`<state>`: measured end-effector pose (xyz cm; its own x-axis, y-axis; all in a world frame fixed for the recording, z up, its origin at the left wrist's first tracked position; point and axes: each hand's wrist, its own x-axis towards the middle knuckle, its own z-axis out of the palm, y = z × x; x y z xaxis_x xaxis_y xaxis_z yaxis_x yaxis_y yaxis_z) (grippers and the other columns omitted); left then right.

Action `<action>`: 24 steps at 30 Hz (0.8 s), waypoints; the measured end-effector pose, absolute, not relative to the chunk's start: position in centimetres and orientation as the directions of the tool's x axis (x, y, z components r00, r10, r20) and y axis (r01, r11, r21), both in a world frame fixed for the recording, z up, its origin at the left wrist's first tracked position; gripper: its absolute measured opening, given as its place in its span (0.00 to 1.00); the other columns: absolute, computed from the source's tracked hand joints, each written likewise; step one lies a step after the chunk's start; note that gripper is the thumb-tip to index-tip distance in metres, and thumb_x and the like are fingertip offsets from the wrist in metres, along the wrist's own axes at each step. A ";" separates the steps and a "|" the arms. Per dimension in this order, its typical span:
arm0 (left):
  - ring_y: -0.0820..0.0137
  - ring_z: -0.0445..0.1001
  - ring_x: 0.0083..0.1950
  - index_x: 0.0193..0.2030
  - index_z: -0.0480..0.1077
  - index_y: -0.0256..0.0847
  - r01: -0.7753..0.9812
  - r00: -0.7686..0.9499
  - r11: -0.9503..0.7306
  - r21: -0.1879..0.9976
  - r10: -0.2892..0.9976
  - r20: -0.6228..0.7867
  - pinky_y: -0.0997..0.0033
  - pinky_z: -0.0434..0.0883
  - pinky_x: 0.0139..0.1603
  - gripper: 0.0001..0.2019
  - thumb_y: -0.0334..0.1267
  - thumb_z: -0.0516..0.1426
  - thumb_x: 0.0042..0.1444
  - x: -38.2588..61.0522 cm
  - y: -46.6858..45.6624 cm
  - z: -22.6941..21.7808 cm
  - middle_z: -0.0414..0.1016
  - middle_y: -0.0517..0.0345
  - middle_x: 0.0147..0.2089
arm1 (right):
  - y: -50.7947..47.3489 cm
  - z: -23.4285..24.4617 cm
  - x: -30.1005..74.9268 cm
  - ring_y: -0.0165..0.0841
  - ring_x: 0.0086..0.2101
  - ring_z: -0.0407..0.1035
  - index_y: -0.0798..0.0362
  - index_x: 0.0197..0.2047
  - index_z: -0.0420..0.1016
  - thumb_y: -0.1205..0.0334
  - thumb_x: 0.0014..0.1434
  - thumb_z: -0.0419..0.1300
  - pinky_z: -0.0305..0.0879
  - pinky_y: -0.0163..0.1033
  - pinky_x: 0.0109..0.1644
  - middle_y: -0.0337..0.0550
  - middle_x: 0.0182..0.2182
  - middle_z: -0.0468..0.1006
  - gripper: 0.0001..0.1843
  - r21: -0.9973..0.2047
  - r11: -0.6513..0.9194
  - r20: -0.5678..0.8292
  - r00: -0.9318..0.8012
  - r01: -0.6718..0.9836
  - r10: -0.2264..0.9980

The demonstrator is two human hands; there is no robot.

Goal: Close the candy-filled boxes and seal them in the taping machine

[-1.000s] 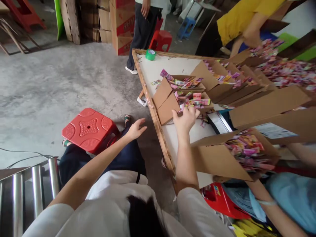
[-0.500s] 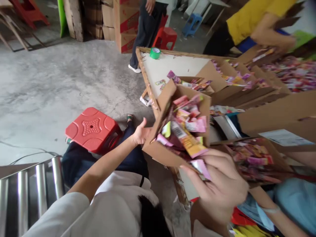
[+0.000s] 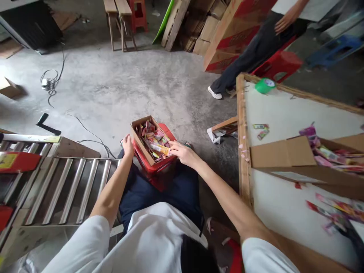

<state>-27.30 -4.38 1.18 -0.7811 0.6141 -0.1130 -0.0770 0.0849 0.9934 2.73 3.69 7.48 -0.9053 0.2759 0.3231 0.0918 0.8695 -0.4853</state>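
A small open cardboard box (image 3: 143, 148) full of colourful snack packets (image 3: 156, 137) is on top of a red plastic stool (image 3: 167, 131) in front of my knees. At the box's left side is my left hand (image 3: 127, 146), its fingers curled in against the wall and partly hidden. My right hand (image 3: 183, 152) grips the box's right edge, fingers closed beside the end of a yellow-orange packet (image 3: 160, 148) that lies on top.
On my left runs a roller conveyor (image 3: 66, 189). To the right stands a wood-edged white table (image 3: 273, 204) with green tape (image 3: 265, 85) and another open carton (image 3: 281, 153) of packets. A person (image 3: 256, 45) stands beyond it; cables (image 3: 52, 85) lie on the floor.
Both hands have brought the box away from beside the table, leftward onto the red stool. My view has turned left, showing more of the conveyor and floor.
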 end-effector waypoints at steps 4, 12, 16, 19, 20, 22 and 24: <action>0.57 0.66 0.69 0.63 0.68 0.44 -0.030 -0.688 -0.067 0.997 0.725 0.028 0.55 0.66 0.66 0.33 0.64 0.54 0.59 -32.0 -3.5 2.5 0.69 0.45 0.66 | 0.0 8.2 1.4 0.52 0.71 0.44 0.57 0.69 0.56 0.51 0.64 0.60 0.50 0.66 0.72 0.63 0.68 0.58 0.35 -0.443 0.871 0.479 -0.765 0.213 0.431; 0.57 0.76 0.56 0.54 0.78 0.38 0.280 -0.195 -0.122 0.952 0.964 0.181 0.59 0.69 0.61 0.27 0.58 0.54 0.63 -33.5 -3.4 6.1 0.80 0.48 0.53 | -0.9 4.5 -12.0 0.49 0.72 0.41 0.58 0.72 0.55 0.52 0.71 0.49 0.42 0.60 0.74 0.59 0.72 0.51 0.32 -0.266 0.825 0.155 -0.823 0.498 0.547; 0.63 0.77 0.47 0.41 0.81 0.40 0.581 0.088 -0.312 0.752 0.942 0.323 0.62 0.70 0.54 0.25 0.54 0.47 0.68 -33.3 -2.2 6.7 0.81 0.49 0.42 | 0.7 2.9 -13.4 0.50 0.70 0.49 0.64 0.68 0.64 0.57 0.70 0.51 0.44 0.60 0.74 0.61 0.67 0.63 0.28 -0.272 0.820 0.060 -0.841 0.504 0.537; 0.63 0.74 0.40 0.34 0.79 0.40 0.772 0.243 -0.324 0.547 0.946 0.217 0.61 0.69 0.48 0.25 0.49 0.46 0.70 -31.9 0.3 6.8 0.78 0.48 0.36 | 0.9 2.3 -13.1 0.50 0.70 0.49 0.67 0.66 0.66 0.61 0.68 0.52 0.42 0.60 0.75 0.64 0.65 0.65 0.27 -0.375 0.785 0.055 -0.833 0.493 0.550; 0.62 0.74 0.40 0.33 0.77 0.39 0.837 0.228 -0.283 0.468 0.959 0.171 0.60 0.69 0.48 0.23 0.47 0.46 0.69 -31.2 1.1 6.7 0.78 0.47 0.36 | 0.9 2.2 -12.9 0.48 0.70 0.50 0.65 0.65 0.67 0.64 0.68 0.51 0.43 0.58 0.75 0.63 0.65 0.65 0.26 -0.431 0.764 0.063 -0.828 0.481 0.557; 0.57 0.73 0.44 0.35 0.76 0.37 0.937 0.107 -0.143 0.320 0.986 0.126 0.57 0.67 0.49 0.20 0.44 0.47 0.69 -29.9 2.0 6.4 0.77 0.43 0.40 | 1.1 2.4 -12.4 0.42 0.70 0.52 0.60 0.65 0.68 0.69 0.67 0.47 0.47 0.55 0.75 0.57 0.66 0.66 0.25 -0.521 0.722 0.073 -0.819 0.455 0.569; 0.53 0.72 0.49 0.40 0.73 0.35 0.973 -0.061 0.028 0.228 0.988 0.141 0.55 0.65 0.50 0.17 0.42 0.48 0.68 -29.0 2.2 6.0 0.75 0.39 0.44 | 1.4 3.5 -11.3 0.38 0.69 0.54 0.56 0.63 0.70 0.69 0.67 0.46 0.53 0.52 0.74 0.51 0.65 0.68 0.25 -0.617 0.681 0.120 -0.808 0.394 0.576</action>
